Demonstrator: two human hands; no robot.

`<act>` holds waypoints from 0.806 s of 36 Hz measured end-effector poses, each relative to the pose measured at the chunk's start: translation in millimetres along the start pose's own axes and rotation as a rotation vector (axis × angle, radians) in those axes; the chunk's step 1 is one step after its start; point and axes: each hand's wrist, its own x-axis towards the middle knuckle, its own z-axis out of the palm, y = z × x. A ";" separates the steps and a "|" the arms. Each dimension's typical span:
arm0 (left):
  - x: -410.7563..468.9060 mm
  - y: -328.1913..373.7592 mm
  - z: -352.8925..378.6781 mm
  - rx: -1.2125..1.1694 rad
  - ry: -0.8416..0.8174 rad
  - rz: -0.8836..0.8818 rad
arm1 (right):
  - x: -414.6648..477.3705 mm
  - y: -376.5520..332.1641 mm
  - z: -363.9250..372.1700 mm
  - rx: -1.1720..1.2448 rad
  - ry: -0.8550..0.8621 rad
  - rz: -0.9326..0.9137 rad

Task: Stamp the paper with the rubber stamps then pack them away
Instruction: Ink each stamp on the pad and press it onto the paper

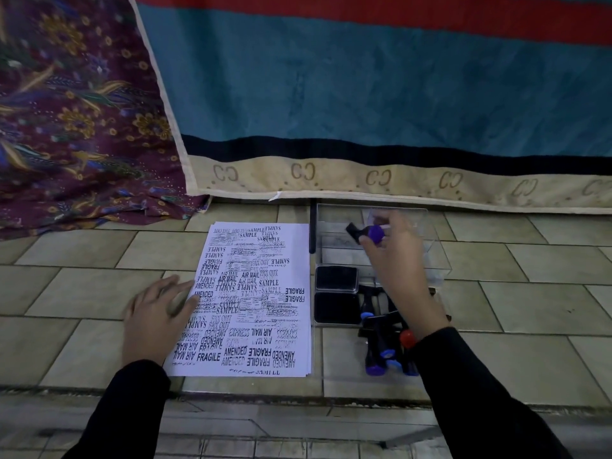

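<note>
So the right hand (394, 256) has its grip closed on a black rubber stamp with a purple round cap (364, 232). The fingers and thumb pinch it around the cap end, and the black body pokes out to the left of the fingers, tilted. The stamp is up in the air over the clear plastic box (341, 256), not touching it as far as I can see. That box sits on the tiled floor (82, 293), just to the right of the paper.

The white sheet of paper (251, 299) is pretty much covered in black prints: SAMPLE, AIR MAIL, FRAGILE, AMENDED, FAX OUT, EXPRESS, all at odd angles. It looks like a thin stack rather than one sheet. The left hand (155, 313) lies flat with the fingers straight, its fingertips on the left edge of the paper and the palm on the floor. It isn't gripping anything.

Two black square ink pads (337, 308) sit one above the other, between the paper and the right wrist. Just beside them, under the right forearm, is a loose pile of black stamps with blue and purple caps (381, 342). One with a red knob (407, 337) is right against the black sleeve.

Behind it all hang a teal and red striped blanket (364, 77) and a purple floral cloth (66, 111).
</note>
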 end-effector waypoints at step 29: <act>-1.0 5.4 -4.3 0.003 -0.003 0.001 | -76.0 5.1 25.1 -0.151 -0.266 -0.325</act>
